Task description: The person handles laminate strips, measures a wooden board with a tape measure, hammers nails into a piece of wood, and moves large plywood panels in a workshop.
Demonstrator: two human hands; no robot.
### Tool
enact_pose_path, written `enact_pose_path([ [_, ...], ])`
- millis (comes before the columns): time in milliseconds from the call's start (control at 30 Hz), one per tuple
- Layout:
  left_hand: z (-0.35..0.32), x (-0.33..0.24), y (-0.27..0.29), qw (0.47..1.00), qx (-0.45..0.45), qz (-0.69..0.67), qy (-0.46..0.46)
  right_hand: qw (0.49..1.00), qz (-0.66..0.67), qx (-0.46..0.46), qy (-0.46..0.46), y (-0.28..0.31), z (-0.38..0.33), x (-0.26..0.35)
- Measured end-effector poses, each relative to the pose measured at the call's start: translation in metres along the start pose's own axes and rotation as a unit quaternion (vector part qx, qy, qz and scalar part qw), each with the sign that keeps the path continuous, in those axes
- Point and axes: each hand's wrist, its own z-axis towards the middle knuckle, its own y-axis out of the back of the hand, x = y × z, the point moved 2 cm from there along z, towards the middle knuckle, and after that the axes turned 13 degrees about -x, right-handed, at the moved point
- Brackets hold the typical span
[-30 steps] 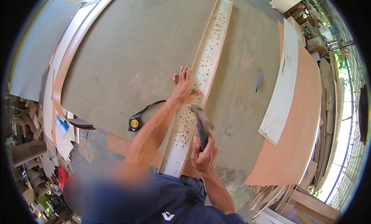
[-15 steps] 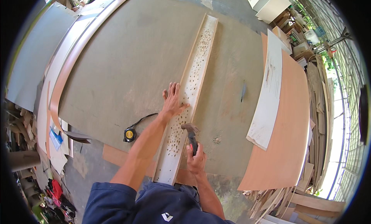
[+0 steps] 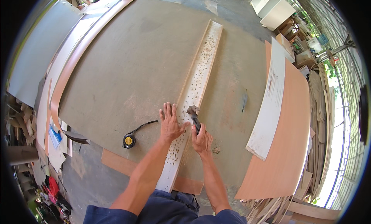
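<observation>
A long, narrow white board point(image 3: 167, 178) with raised side edges runs away from me, its face dotted with many dark holes or chips. My left hand point(image 3: 171, 125) lies on its left edge, fingers spread and thumb reaching over the white face. In my right hand point(image 3: 202, 139) is a hammer point(image 3: 194, 117), gripped by its dark ribbed handle. Its rusty head is over the white face, just beyond my left thumb; whether it touches the board I cannot tell.
Under the board is a large grey-brown panel point(image 3: 104, 77). A black and yellow tape measure point(image 3: 129, 141) lies left of my arm. To the right are a white strip point(image 3: 266, 119) and an orange-brown sheet point(image 3: 291, 127), with stacked wood strips point(image 3: 319, 108) beyond.
My left hand has slid nearer to me along the board. My right hand has moved farther out, carrying the hammer up the board past my left thumb.
</observation>
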Motion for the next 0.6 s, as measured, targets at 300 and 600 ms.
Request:
enact_pose_path([
  [300, 0.000, 0.002, -0.008, 0.999, 0.008, 0.039, -0.018, 1.000, -0.016, 0.008, 0.025, -0.013, 0.041, -0.002],
  [600, 0.005, 0.004, -0.006, 0.999, 0.011, 0.041, -0.019, 0.920, 0.195, -0.275, 0.200, 0.016, 0.031, 0.004],
])
